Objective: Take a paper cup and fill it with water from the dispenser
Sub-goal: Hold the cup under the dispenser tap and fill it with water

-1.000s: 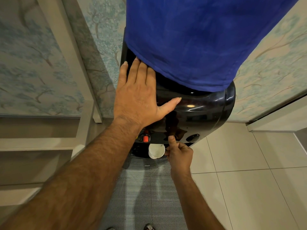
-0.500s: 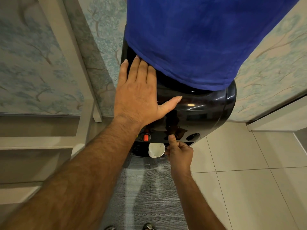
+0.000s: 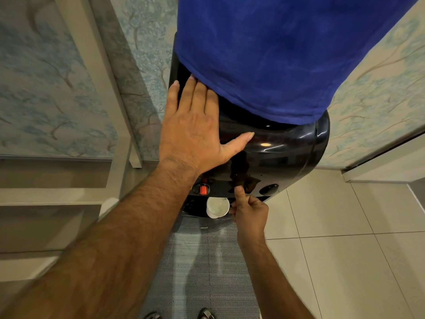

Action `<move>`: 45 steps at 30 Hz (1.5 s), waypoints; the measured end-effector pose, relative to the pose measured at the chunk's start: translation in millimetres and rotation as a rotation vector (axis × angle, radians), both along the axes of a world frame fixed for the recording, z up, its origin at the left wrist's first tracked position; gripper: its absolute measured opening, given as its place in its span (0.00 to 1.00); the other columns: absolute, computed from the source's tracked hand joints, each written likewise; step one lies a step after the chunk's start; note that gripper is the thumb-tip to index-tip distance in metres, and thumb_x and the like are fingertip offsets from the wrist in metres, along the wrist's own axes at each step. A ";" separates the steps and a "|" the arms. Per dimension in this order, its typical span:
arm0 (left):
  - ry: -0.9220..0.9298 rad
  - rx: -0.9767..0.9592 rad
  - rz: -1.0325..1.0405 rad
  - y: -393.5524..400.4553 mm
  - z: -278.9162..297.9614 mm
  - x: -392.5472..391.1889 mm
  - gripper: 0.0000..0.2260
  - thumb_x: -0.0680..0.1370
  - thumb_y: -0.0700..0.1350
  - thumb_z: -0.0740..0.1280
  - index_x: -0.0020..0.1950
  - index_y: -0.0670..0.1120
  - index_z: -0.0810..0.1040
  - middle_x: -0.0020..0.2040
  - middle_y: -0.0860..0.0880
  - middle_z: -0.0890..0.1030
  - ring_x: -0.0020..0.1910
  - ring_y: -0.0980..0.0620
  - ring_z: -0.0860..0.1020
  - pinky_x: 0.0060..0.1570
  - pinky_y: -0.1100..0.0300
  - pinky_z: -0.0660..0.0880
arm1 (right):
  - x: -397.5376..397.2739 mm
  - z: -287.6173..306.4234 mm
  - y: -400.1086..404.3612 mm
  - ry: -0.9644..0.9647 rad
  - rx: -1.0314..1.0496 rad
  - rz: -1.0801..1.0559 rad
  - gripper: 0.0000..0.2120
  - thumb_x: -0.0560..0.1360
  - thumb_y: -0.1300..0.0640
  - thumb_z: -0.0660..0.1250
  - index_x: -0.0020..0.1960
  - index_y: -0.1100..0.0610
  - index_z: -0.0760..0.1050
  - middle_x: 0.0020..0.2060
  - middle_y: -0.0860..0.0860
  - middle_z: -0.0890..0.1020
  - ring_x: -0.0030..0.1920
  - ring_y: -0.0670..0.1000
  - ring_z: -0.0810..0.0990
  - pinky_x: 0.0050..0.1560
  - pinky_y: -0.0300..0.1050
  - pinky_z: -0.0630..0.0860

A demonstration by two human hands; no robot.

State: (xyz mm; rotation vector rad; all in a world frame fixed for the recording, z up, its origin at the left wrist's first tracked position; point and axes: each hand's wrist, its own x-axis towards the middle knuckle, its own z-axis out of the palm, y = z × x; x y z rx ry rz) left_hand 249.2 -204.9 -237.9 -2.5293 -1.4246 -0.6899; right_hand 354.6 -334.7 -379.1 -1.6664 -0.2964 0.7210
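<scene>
A black water dispenser stands against the wall, its bottle under a blue cloth cover. My left hand lies flat and open on the dispenser's top, fingertips touching the cloth. A white paper cup sits upright under the taps, above the drip tray. My right hand is curled against the cup's right side, its thumb raised onto the middle tap button. A red tap button is just left of the cup. I cannot make out a water stream or the level in the cup.
A grey woven mat lies in front of the dispenser, with my sandalled toes at its near edge. Pale floor tiles spread to the right. A patterned wall and a beige frame stand to the left.
</scene>
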 end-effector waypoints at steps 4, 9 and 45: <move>-0.005 0.010 -0.003 -0.1 -0.1 -0.1 0.48 0.74 0.76 0.53 0.73 0.35 0.68 0.74 0.35 0.70 0.77 0.38 0.65 0.78 0.40 0.56 | 0.3 -1.3 -1.1 0.010 0.020 0.005 0.22 0.74 0.51 0.72 0.28 0.61 0.71 0.23 0.53 0.75 0.21 0.44 0.72 0.28 0.40 0.72; -0.001 0.006 -0.002 -0.1 0.3 -0.3 0.48 0.74 0.76 0.52 0.74 0.35 0.67 0.74 0.35 0.70 0.77 0.38 0.65 0.78 0.40 0.56 | -3.2 -5.4 -10.6 0.021 0.039 0.005 0.24 0.72 0.48 0.73 0.25 0.58 0.68 0.23 0.53 0.74 0.23 0.45 0.72 0.29 0.41 0.74; -0.005 -0.005 -0.025 0.9 -5.8 -0.3 0.47 0.74 0.76 0.53 0.74 0.37 0.68 0.74 0.37 0.70 0.77 0.40 0.64 0.78 0.40 0.54 | -6.3 -106.0 -15.8 -0.274 -0.184 0.282 0.37 0.55 0.47 0.85 0.59 0.48 0.71 0.53 0.46 0.80 0.51 0.47 0.81 0.41 0.42 0.82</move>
